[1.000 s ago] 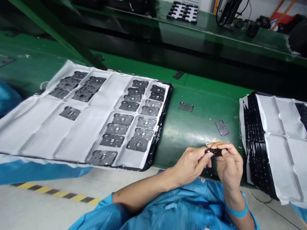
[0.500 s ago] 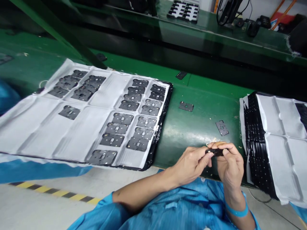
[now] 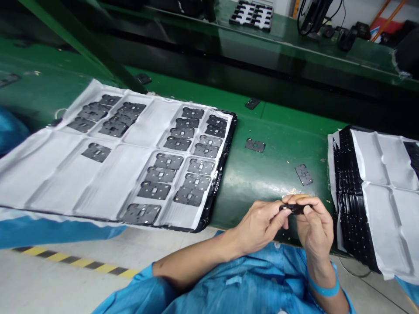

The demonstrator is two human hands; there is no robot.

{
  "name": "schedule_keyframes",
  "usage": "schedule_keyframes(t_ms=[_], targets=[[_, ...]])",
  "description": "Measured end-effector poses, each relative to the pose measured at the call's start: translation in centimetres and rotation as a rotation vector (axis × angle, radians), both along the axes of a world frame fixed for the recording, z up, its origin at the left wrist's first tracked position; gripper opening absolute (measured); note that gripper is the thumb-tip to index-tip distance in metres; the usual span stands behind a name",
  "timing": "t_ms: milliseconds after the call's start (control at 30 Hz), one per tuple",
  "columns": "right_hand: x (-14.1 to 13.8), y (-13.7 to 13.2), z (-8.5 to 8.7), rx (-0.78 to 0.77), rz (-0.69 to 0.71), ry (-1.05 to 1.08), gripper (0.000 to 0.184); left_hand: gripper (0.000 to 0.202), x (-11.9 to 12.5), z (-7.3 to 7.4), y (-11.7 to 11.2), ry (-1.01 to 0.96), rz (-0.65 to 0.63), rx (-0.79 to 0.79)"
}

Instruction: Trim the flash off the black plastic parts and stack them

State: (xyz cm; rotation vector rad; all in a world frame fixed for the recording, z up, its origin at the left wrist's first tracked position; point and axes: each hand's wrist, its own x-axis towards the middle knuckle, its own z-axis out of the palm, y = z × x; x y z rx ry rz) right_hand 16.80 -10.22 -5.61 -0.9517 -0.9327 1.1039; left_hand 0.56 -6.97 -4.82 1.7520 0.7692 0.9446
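Observation:
Both my hands grip one small flat black plate point(image 3: 296, 209), seen nearly edge-on above the table's front edge. My left hand point(image 3: 262, 224) pinches its left end between thumb and fingers. At its right end, my right hand point(image 3: 317, 224) is closed with the thumb on the near side. Part of the plate is hidden by my fingers. Just beyond my hands, a similar black plate point(image 3: 303, 175) with a square hole lies on the green table, and another plate point(image 3: 255, 145) is farther up and left.
To the left, a tray point(image 3: 137, 150) lined with white sheet holds several black plates in its compartments. A stack of black trays point(image 3: 352, 205) with white liners stands at the right. A green post point(image 3: 81, 48) slants over the back left. Pale crumbs point(image 3: 293, 192) lie near my hands.
The view has shifted very slightly. Both hands stay in the same place on the black plate, which shows almost the same angle.

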Motion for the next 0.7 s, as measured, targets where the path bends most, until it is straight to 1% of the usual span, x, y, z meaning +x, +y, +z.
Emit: schedule_keyframes(t_ms=[267, 500, 700], targets=[[-0.05, 0.11, 0.16, -0.006, 0.012, 0.008, 0.020, 0.037, -0.14, 0.06, -0.17, 0.012, -0.006, 0.003], [-0.12, 0.13, -0.06, 0.003, 0.026, 0.051, 0.023, 0.037, -0.18, 0.24, -0.05, 0.018, -0.006, 0.005], [-0.04, -0.02, 0.09, -0.030, 0.013, 0.029, 0.016, 0.037, -0.27, 0.02, -0.08, 0.025, -0.004, 0.006]])
